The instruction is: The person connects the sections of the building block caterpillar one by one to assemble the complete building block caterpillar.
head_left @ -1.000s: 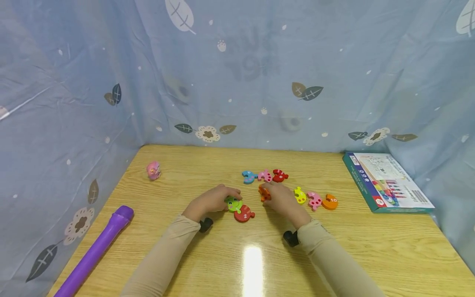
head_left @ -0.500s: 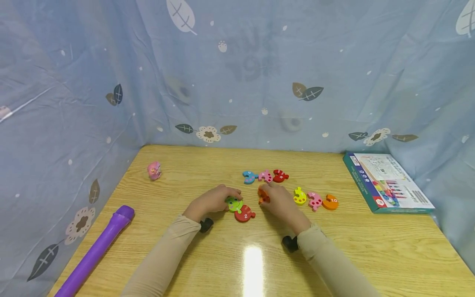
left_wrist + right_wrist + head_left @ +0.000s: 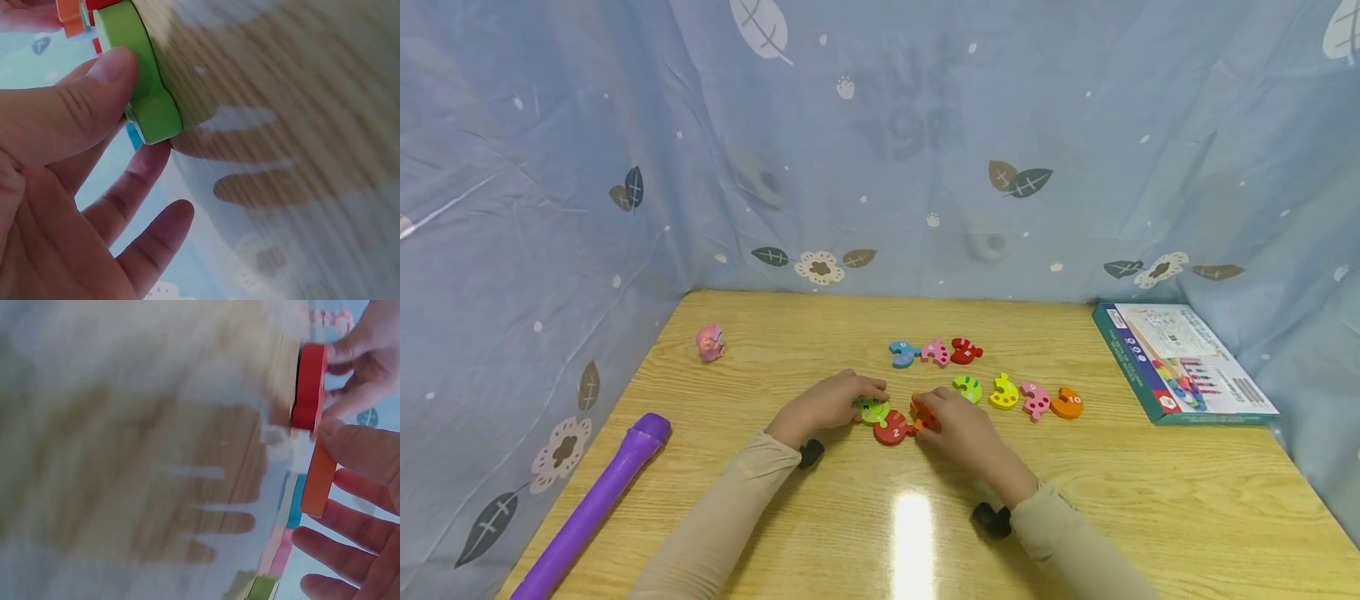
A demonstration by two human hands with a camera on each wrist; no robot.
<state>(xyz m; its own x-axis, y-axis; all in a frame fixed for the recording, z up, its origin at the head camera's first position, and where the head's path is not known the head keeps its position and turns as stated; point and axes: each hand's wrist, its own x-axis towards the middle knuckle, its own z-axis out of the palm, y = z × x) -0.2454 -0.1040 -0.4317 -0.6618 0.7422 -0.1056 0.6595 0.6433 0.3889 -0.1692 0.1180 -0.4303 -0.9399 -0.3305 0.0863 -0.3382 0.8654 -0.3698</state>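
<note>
My left hand [image 3: 831, 404] pinches the green smiling-face puzzle piece [image 3: 874, 412] between thumb and fingers; the left wrist view shows the thumb on the green piece [image 3: 147, 81]. Joined to that face is a red puzzle piece [image 3: 891, 430] marked 2. An orange puzzle piece [image 3: 924, 417] sits at the red piece's right knob, pinched by my right hand [image 3: 964, 435]. In the right wrist view the orange piece [image 3: 320, 478] looks raised and slightly tilted beside the red piece [image 3: 310, 384]. Whether the two interlock cannot be told. The orange piece's number is hidden.
Behind the hands lie blue [image 3: 904, 354], pink [image 3: 936, 352] and dark red [image 3: 965, 351] pieces. Green [image 3: 968, 388], yellow [image 3: 1003, 392], pink [image 3: 1035, 401] and orange [image 3: 1067, 403] ones lie right. A box [image 3: 1183, 362], purple stick [image 3: 595, 504] and pink toy [image 3: 710, 342] stand farther out.
The right hand has brought the orange piece left and nearer the person, up to the red piece. A green piece it had covered now shows. The left hand stays on the green face piece.
</note>
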